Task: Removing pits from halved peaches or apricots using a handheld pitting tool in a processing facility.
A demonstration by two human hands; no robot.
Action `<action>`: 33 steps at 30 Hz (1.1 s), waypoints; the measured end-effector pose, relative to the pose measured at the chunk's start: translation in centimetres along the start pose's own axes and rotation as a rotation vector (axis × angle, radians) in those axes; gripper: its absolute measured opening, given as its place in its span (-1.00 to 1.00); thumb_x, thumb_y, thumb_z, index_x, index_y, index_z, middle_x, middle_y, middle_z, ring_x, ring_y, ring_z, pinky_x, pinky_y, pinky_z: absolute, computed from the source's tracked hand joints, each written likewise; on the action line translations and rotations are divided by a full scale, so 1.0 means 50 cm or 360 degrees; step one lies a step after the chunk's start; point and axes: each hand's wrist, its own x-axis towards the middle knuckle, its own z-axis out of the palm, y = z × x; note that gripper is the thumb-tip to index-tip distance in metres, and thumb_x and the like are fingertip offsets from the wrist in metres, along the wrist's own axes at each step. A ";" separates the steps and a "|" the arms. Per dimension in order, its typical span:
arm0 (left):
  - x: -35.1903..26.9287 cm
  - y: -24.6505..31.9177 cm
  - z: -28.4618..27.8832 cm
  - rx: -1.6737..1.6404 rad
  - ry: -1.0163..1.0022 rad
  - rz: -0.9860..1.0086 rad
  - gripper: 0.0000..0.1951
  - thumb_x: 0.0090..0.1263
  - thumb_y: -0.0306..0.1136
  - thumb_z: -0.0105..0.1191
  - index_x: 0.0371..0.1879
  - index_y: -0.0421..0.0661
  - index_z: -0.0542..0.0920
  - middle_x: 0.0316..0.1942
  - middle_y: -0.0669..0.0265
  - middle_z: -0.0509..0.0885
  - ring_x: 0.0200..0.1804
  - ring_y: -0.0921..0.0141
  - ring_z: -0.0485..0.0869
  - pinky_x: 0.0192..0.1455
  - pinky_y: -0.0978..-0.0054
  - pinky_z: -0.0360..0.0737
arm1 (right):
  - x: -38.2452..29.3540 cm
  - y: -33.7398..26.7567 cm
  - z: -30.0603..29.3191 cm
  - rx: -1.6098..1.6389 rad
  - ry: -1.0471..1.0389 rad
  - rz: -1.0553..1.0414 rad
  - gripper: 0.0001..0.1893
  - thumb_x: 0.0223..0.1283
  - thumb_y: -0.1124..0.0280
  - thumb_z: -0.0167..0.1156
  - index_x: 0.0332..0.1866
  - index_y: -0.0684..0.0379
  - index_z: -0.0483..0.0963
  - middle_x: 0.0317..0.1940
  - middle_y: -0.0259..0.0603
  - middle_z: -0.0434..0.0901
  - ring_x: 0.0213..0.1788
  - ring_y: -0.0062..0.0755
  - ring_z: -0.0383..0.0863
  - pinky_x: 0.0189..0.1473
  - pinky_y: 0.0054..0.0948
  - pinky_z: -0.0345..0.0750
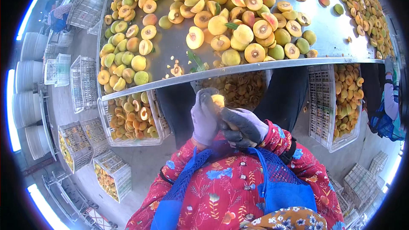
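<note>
Both my hands meet above my lap, in front of the table edge, in light purple knitted gloves with dark coated palms. My left hand (204, 116) grips a yellow peach piece (218, 100) between thumb and fingers. Against it, my right hand (244, 127) is curled around a small brownish object (232, 125); the fingers hide most of it, so its kind is unclear. Beyond the hands, whole and halved peaches (255, 52) lie heaped on a metal table (163, 60). Some cut faces show a stone or its hollow.
Between my legs, a container holds brown peach scraps (238, 86). Plastic crates of peach halves stand at left (105, 134) and right (321, 108). More filled crates (113, 175) are on the floor. A co-worker (388, 108) is at the right edge. Leaves (196, 61) lie on the table.
</note>
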 end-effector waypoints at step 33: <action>0.017 0.024 -0.033 0.0377 -0.0371 0.0357 -0.68 0.11 -0.18 0.25 -0.26 -0.13 0.59 -0.31 0.15 0.65 -0.28 0.05 0.65 -0.23 0.20 0.57 | 0.017 0.082 -0.018 -0.2522 0.1036 -0.1304 -0.68 0.32 0.19 0.15 -0.22 0.26 0.34 -0.67 -0.05 0.54 -0.61 -0.01 0.62 -0.55 -0.13 0.51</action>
